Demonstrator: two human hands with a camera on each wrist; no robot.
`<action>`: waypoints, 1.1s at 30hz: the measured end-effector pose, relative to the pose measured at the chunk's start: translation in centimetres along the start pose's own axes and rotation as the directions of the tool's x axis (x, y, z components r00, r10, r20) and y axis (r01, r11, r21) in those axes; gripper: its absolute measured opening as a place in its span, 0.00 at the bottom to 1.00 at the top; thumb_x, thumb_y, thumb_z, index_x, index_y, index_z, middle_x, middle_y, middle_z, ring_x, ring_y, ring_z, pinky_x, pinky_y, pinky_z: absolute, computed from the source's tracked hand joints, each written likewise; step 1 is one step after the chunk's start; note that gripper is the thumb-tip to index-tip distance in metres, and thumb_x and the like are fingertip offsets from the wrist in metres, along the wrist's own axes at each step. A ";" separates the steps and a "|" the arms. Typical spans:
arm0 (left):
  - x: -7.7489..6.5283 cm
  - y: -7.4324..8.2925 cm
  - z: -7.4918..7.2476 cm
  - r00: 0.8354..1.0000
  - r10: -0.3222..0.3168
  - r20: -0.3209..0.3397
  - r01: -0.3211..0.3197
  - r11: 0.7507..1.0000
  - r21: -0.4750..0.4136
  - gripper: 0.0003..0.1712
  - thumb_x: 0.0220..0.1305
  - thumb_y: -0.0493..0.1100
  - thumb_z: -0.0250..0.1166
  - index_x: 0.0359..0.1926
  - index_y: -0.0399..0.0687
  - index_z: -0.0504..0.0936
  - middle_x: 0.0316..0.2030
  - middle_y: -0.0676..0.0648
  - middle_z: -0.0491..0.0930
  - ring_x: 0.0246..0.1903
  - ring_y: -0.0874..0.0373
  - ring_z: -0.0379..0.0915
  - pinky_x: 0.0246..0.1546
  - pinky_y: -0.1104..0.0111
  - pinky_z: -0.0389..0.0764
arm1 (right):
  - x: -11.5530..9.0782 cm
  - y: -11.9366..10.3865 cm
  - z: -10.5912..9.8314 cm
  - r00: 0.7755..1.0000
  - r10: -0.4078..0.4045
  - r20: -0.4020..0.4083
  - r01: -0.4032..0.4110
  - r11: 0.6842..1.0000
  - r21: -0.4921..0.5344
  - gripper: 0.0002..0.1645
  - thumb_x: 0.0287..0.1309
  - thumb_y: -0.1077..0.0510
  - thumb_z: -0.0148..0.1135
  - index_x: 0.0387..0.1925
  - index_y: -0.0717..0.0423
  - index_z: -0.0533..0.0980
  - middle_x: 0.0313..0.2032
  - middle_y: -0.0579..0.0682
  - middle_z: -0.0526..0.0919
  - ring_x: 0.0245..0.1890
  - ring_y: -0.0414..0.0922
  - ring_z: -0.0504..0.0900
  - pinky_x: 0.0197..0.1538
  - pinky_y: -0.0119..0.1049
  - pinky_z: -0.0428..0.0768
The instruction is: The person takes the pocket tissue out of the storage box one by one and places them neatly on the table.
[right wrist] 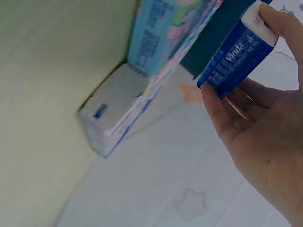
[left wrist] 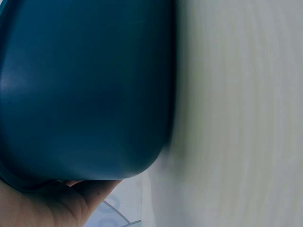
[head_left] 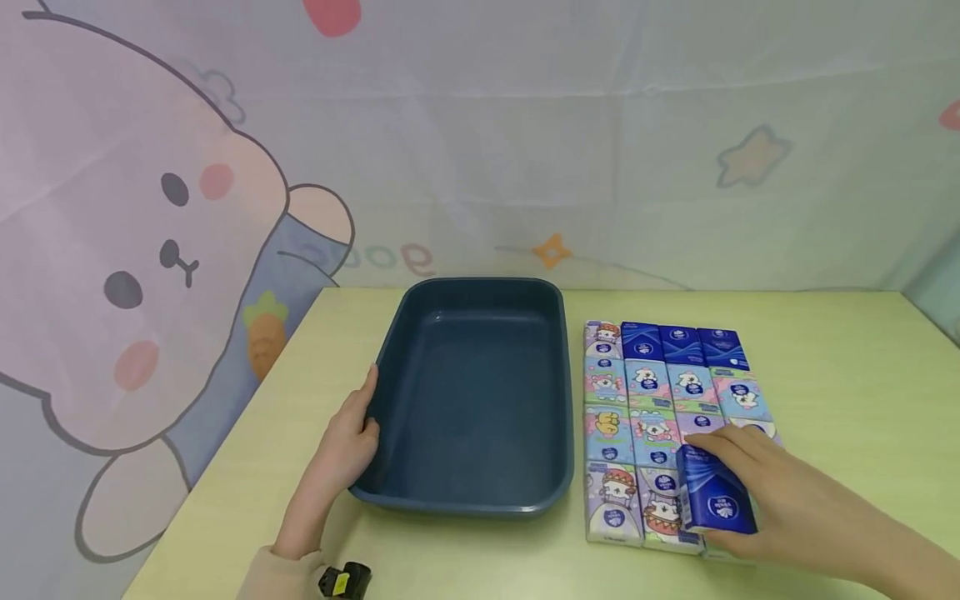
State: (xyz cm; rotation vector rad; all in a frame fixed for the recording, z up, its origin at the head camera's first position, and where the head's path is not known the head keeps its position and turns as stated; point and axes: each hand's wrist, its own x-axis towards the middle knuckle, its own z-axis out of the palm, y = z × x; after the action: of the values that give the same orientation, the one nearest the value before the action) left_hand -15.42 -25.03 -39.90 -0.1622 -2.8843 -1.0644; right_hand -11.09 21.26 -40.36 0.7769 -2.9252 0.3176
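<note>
A dark blue-green plastic tub stands on the table with nothing in it. My left hand grips its left rim, the thumb at the inner side; in the left wrist view, part of that hand shows under the rim. My right hand holds a dark blue tissue pack by its ends, between thumb and fingers. In the right wrist view, this pack reads "Vinda" on its side and is raised over the other packs. Rows of small tissue packs lie flat, side by side, right of the tub.
Three dark blue packs lie in the far row; cartoon-printed ones in pink, blue and purple fill the rows nearer me. The pale yellow-green table ends at a printed cloth behind. A black wrist device sits at my left sleeve.
</note>
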 end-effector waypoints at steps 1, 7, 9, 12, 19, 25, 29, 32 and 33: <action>0.0 0.0 0.0 1.000 -0.001 0.002 0.001 1.000 -0.003 0.38 0.66 0.28 0.40 0.75 0.40 0.41 0.69 0.29 0.56 0.70 0.35 0.51 0.63 0.46 0.63 | -0.3 0.3 0.2 0.999 0.026 0.019 -0.026 1.000 -0.003 0.59 0.36 0.21 0.64 0.65 0.51 0.66 0.59 0.56 0.73 0.60 0.59 0.72 0.56 0.58 0.76; 0.2 0.0 0.1 1.000 0.008 -0.001 -0.008 1.000 -0.008 0.38 0.65 0.28 0.41 0.75 0.38 0.41 0.69 0.28 0.55 0.70 0.35 0.50 0.64 0.45 0.62 | -1.9 2.0 1.1 0.973 0.185 0.138 -0.181 0.982 -0.045 0.67 0.31 0.14 0.56 0.67 0.52 0.63 0.61 0.61 0.69 0.59 0.61 0.70 0.54 0.61 0.75; 0.2 0.0 0.2 1.000 0.013 -0.003 -0.013 1.000 -0.008 0.38 0.65 0.28 0.41 0.75 0.38 0.42 0.69 0.28 0.56 0.70 0.35 0.50 0.64 0.44 0.62 | -2.3 2.5 1.4 0.956 0.235 0.175 -0.228 0.972 -0.060 0.69 0.30 0.13 0.54 0.68 0.53 0.62 0.62 0.64 0.67 0.59 0.63 0.68 0.53 0.62 0.75; 0.3 0.0 0.2 1.000 0.015 -0.006 -0.015 1.000 -0.006 0.38 0.65 0.28 0.41 0.75 0.38 0.42 0.69 0.28 0.55 0.70 0.35 0.50 0.65 0.44 0.61 | -2.9 3.2 1.7 0.939 0.276 0.205 -0.269 0.961 -0.065 0.69 0.31 0.14 0.54 0.68 0.54 0.60 0.62 0.65 0.65 0.57 0.62 0.68 0.53 0.62 0.75; 0.3 0.0 0.2 1.000 0.007 -0.003 -0.007 1.000 -0.008 0.38 0.65 0.28 0.41 0.75 0.39 0.42 0.70 0.29 0.54 0.71 0.36 0.48 0.66 0.43 0.60 | -4.2 4.3 2.0 0.943 0.279 0.179 -0.273 0.960 -0.056 0.64 0.32 0.24 0.68 0.68 0.51 0.60 0.61 0.61 0.66 0.55 0.59 0.68 0.52 0.60 0.76; 0.3 -0.1 0.2 1.000 -0.002 0.002 0.002 1.000 -0.009 0.39 0.65 0.28 0.41 0.75 0.39 0.41 0.71 0.29 0.53 0.71 0.36 0.47 0.67 0.43 0.59 | -5.1 4.7 2.2 0.949 0.253 0.186 -0.250 0.967 -0.039 0.62 0.32 0.31 0.73 0.69 0.48 0.59 0.60 0.56 0.65 0.56 0.56 0.67 0.52 0.56 0.77; 0.2 0.0 0.1 1.000 0.001 0.005 -0.001 1.000 -0.009 0.38 0.65 0.28 0.41 0.75 0.39 0.41 0.71 0.29 0.53 0.71 0.36 0.48 0.66 0.44 0.60 | -5.6 5.1 2.4 0.947 0.256 0.196 -0.257 0.966 -0.018 0.62 0.32 0.34 0.76 0.68 0.49 0.59 0.60 0.54 0.64 0.56 0.56 0.66 0.53 0.57 0.76; 0.1 0.0 0.0 1.000 0.005 0.004 -0.005 1.000 -0.004 0.38 0.65 0.27 0.40 0.75 0.39 0.41 0.71 0.29 0.53 0.71 0.35 0.48 0.65 0.44 0.62 | -5.8 5.4 2.9 0.948 0.252 0.196 -0.256 0.967 -0.006 0.62 0.31 0.33 0.76 0.68 0.47 0.59 0.61 0.54 0.64 0.56 0.55 0.65 0.53 0.58 0.76; 0.1 0.0 0.0 1.000 0.005 0.003 -0.005 1.000 -0.004 0.38 0.65 0.27 0.40 0.75 0.39 0.41 0.71 0.29 0.53 0.71 0.36 0.48 0.64 0.44 0.62 | -5.8 5.4 3.0 0.949 0.248 0.195 -0.252 0.968 -0.005 0.62 0.31 0.33 0.75 0.68 0.46 0.59 0.61 0.54 0.64 0.57 0.55 0.65 0.53 0.58 0.76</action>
State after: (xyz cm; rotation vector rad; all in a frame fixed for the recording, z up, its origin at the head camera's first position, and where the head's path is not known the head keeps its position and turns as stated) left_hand -15.53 -24.98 -39.88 -0.1720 -2.8832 -1.0696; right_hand -8.85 27.97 -45.10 0.4602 -3.2159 0.3062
